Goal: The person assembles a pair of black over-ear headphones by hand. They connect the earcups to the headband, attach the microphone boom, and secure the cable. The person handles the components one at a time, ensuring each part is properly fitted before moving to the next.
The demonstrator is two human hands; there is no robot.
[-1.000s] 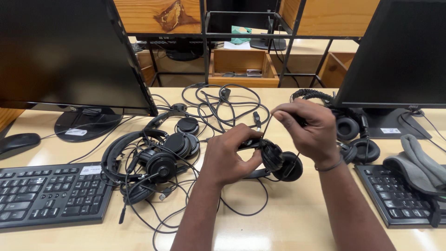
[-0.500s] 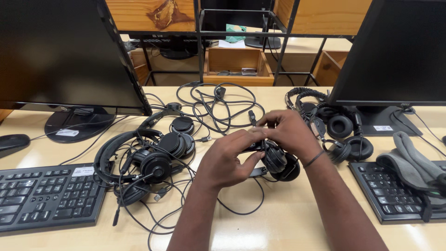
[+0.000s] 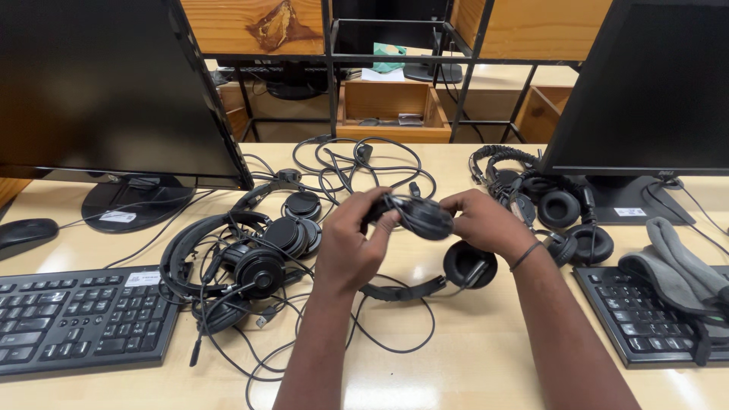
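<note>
Headset (image 3: pixel 425 216) between both hands; headset pile (image 3: pixel 243 254) left, keyboard (image 3: pixel 645 311) right.

Head view; looks down, near, over desk (image 3: pixel 456 357).

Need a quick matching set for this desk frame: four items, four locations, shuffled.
Items:
1. headset
2. mouse
3. grey cloth
4. pile of headsets

Places:
A. on the right keyboard
B. held between the left hand and right hand
C. far left desk edge
D. beside the left keyboard

Pairs: 1-B, 2-C, 3-A, 4-D
</note>
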